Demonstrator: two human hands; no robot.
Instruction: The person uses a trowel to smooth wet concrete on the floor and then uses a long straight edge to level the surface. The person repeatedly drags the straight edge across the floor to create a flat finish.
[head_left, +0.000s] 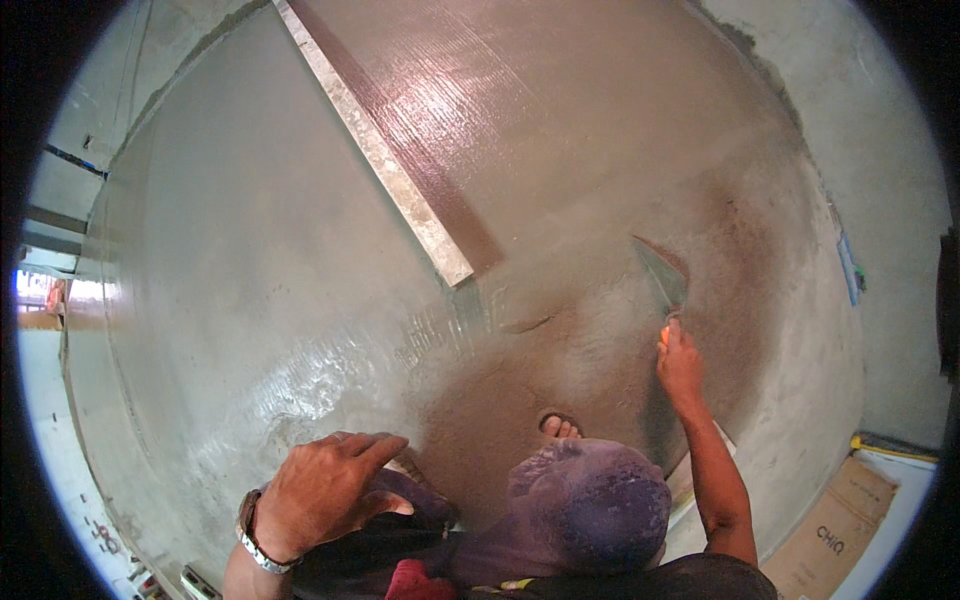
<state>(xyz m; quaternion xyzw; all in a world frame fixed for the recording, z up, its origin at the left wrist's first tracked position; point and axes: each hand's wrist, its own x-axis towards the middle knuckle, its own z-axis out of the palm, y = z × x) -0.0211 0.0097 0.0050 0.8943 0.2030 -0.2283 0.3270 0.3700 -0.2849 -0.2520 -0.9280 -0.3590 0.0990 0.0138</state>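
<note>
My right hand (pixel 681 365) grips the orange handle of a metal trowel (pixel 660 270), whose pointed blade is over the wet grey cement floor (pixel 560 180) at the right. My left hand (pixel 330 485), a watch on its wrist, hangs at the lower left with fingers loosely bent and thumb apart, holding nothing. A long straight screed bar (pixel 370 140), spattered with cement, lies diagonally on the wet surface in the upper middle. My bent knee (pixel 600 500) in dusty purple-grey trousers and my toes (pixel 560 425) show between the hands.
Concrete walls (pixel 880 200) border the floor. A flattened cardboard piece (pixel 835 520) lies at the lower right, near a yellow-and-dark long object (pixel 890 446). A small blue object (pixel 850 265) stands along the right edge. A bright opening (pixel 35 290) shows at the far left.
</note>
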